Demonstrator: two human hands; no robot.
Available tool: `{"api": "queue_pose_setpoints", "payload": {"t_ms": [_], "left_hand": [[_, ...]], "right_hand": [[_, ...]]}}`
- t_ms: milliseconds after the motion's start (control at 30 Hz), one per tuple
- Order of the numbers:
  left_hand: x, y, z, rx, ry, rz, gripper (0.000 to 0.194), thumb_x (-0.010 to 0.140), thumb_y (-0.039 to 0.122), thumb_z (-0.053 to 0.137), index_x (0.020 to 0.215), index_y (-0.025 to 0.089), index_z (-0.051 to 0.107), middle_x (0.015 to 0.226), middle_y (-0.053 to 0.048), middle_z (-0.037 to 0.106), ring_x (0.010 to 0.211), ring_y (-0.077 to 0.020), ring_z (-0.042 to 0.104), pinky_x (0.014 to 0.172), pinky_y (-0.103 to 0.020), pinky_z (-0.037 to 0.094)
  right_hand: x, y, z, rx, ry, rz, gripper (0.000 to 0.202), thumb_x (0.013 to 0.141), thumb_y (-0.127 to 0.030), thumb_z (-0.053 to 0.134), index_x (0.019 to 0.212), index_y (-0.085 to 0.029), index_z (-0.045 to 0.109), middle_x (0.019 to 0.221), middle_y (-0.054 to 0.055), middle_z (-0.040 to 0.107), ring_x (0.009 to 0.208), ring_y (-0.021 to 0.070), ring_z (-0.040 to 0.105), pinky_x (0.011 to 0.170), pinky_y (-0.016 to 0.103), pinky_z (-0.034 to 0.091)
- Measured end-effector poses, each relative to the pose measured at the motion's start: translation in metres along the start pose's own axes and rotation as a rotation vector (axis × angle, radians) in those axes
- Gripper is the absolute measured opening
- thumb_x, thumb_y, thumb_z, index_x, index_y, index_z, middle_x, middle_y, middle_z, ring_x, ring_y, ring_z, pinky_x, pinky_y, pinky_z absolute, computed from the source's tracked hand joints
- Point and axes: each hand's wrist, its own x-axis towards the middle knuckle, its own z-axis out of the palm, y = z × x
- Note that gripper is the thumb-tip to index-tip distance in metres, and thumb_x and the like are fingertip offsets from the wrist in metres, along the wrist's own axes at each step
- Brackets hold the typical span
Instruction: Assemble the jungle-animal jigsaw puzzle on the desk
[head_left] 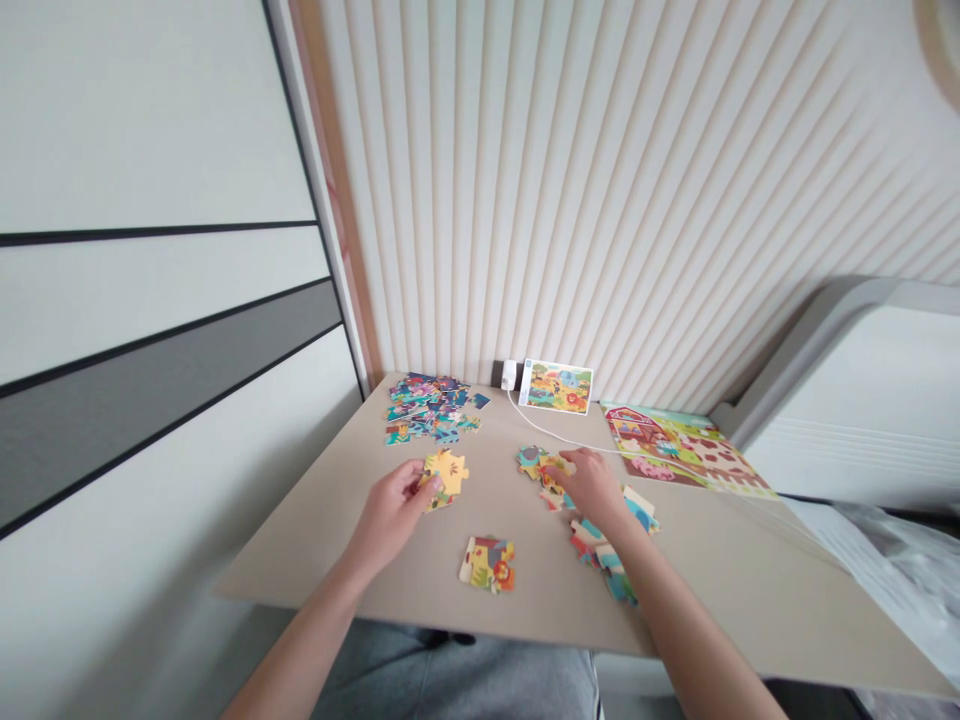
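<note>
Evidently, only a small puzzle block [487, 565] can be seen joined, placed at six o'clock on the table [750, 570]. A yellow puzzle section [448, 468] is gripped by the left hand [394, 497] at nine o'clock. Loose pieces [531, 458] at two o'clock are reached by the right hand [592, 482]; whether one is pinched cannot be told. Seemingly left unjoined are the heap [609, 562] at four o'clock and the darker pile [431, 405] at eleven.

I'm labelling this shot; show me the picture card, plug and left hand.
Picture card [557, 387], head view: printed middle.
Plug [509, 375], head view: white body.
Left hand [395, 497], head view: back of hand.
</note>
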Motion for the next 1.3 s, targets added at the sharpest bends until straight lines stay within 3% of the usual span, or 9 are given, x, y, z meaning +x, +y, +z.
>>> {"api": "queue_pose_setpoints", "payload": {"t_ms": [167, 433, 700, 800, 900, 1033, 1133, 1200, 1300], "left_hand": [[0.005, -0.005, -0.009, -0.003, 0.029, -0.036, 0.047, 0.093, 0.065, 0.059, 0.09, 0.019, 0.065, 0.067, 0.0, 0.064, 0.058, -0.0168, 0.059, 0.054, -0.025, 0.043], [0.002, -0.008, -0.006, 0.13, -0.022, -0.05, 0.053, 0.101, 0.064, 0.041, 0.082, 0.02, 0.063, 0.064, -0.002, 0.065, 0.055, -0.0172, 0.06, 0.054, -0.026, 0.046], [0.011, -0.018, -0.024, 0.549, 0.106, 0.034, 0.023, 0.094, 0.04, 0.059, 0.091, 0.022, 0.072, 0.097, -0.01, 0.071, 0.095, -0.0285, 0.067, 0.088, -0.037, 0.049], [0.01, -0.015, -0.015, 0.606, 0.118, 0.098, 0.028, 0.096, 0.036, 0.054, 0.109, 0.019, 0.072, 0.117, -0.016, 0.066, 0.112, -0.033, 0.061, 0.103, -0.046, 0.044], [0.006, -0.001, 0.004, 0.585, 0.039, 0.195, 0.039, 0.099, 0.039, 0.053, 0.129, 0.019, 0.067, 0.129, -0.016, 0.064, 0.122, -0.0327, 0.058, 0.111, -0.048, 0.042], [-0.006, 0.021, 0.041, 0.4, -0.146, 0.26, 0.051, 0.101, 0.043, 0.056, 0.149, 0.026, 0.054, 0.127, -0.009, 0.069, 0.098, -0.0211, 0.069, 0.09, -0.033, 0.057], [-0.01, 0.028, 0.064, 0.314, -0.136, 0.249, 0.047, 0.1, 0.04, 0.059, 0.145, 0.025, 0.057, 0.123, -0.007, 0.074, 0.098, -0.0197, 0.072, 0.087, -0.029, 0.057], [-0.009, 0.026, 0.064, 0.366, -0.072, 0.24, 0.036, 0.1, 0.038, 0.058, 0.132, 0.025, 0.066, 0.117, -0.005, 0.076, 0.098, -0.0195, 0.073, 0.087, -0.027, 0.056], [-0.004, 0.015, 0.041, 0.452, 0.056, 0.208, 0.033, 0.101, 0.039, 0.054, 0.125, 0.021, 0.068, 0.114, -0.008, 0.077, 0.101, -0.0229, 0.072, 0.089, -0.031, 0.055]], "right_hand": [[0.01, 0.025, 0.008, 0.038, -0.06, 0.035, 0.04, 0.076, -0.049, 0.078, 0.105, -0.021, 0.079, 0.097, 0.01, 0.076, 0.091, 0.0291, 0.07, 0.082, 0.038, 0.049], [0.007, 0.039, 0.017, 0.258, -0.013, 0.095, 0.046, 0.075, -0.051, 0.075, 0.109, -0.02, 0.074, 0.102, 0.01, 0.076, 0.082, 0.0253, 0.068, 0.076, 0.038, 0.051], [0.004, 0.03, 0.0, 0.646, 0.009, 0.122, 0.051, 0.08, -0.068, 0.07, 0.095, -0.019, 0.067, 0.083, 0.008, 0.074, 0.075, 0.0231, 0.069, 0.069, 0.036, 0.055], [0.001, 0.016, -0.003, 0.766, -0.02, 0.11, 0.055, 0.078, -0.072, 0.072, 0.096, -0.02, 0.065, 0.08, 0.006, 0.073, 0.073, 0.0212, 0.069, 0.071, 0.036, 0.058], [-0.007, -0.004, -0.004, 0.928, -0.157, 0.077, 0.054, 0.076, -0.069, 0.078, 0.096, -0.021, 0.064, 0.076, 0.003, 0.071, 0.069, 0.0185, 0.068, 0.07, 0.034, 0.057], [-0.023, -0.033, 0.002, 1.088, -0.41, -0.012, 0.043, 0.08, -0.058, 0.081, 0.095, -0.021, 0.064, 0.079, 0.0, 0.07, 0.071, 0.0157, 0.067, 0.072, 0.031, 0.055], [-0.03, -0.042, 0.009, 1.044, -0.497, -0.104, 0.04, 0.084, -0.057, 0.078, 0.097, -0.021, 0.065, 0.084, 0.001, 0.071, 0.077, 0.0171, 0.067, 0.077, 0.033, 0.056], [-0.028, -0.037, 0.011, 0.88, -0.423, -0.141, 0.039, 0.089, -0.058, 0.071, 0.102, -0.021, 0.068, 0.09, 0.004, 0.072, 0.083, 0.0197, 0.068, 0.081, 0.036, 0.056], [-0.018, -0.015, 0.01, 0.437, -0.097, -0.159, 0.035, 0.098, -0.051, 0.057, 0.107, -0.021, 0.073, 0.107, 0.01, 0.072, 0.1, 0.0254, 0.066, 0.096, 0.043, 0.051]]}}
